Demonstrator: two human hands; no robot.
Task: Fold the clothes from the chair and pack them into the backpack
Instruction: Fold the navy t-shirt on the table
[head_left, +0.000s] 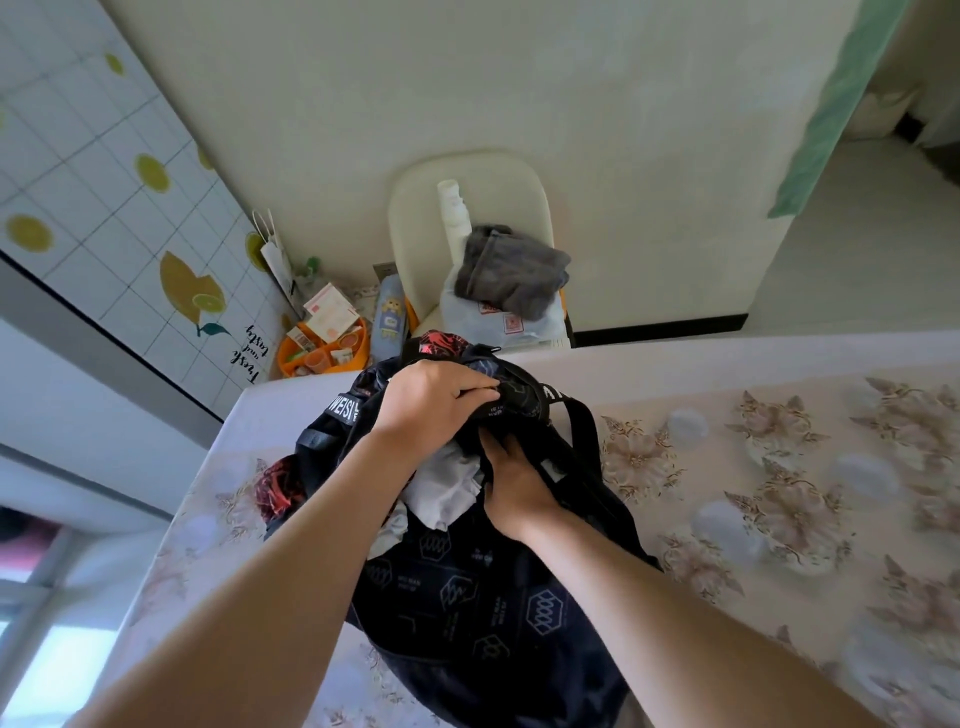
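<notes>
The left hand (435, 401) was clamped on the top rim of the backpack (467, 597), fingers curled over the black fabric and pulling the mouth open. The right hand (514, 491) reached in just beneath it, its fingers slipped under the rim beside a pale garment (447, 488) bunched in the opening. The fingertips were hidden, so whether they gripped or only pushed could not be told.

By the look of it the packing step was under way: the pale garment sat partly inside, still proud of the mouth. The next move likely called for pressing it down flat while the left hand kept the rim wide.

A grey garment (511, 270) still lay on the chair (415, 218) beyond the far edge of the tabletop (727, 467), on top of a plastic bag (506, 322), so more folding probably remained.

The backpack lay near the tabletop's far left corner, with a red-and-black patterned fabric (278, 488) touching its left side close to the left edge. To the right the tabletop offered broad open room for folding. The reach to the chair passed over the far edge, with an orange tray (291, 358) of clutter off to the left.
</notes>
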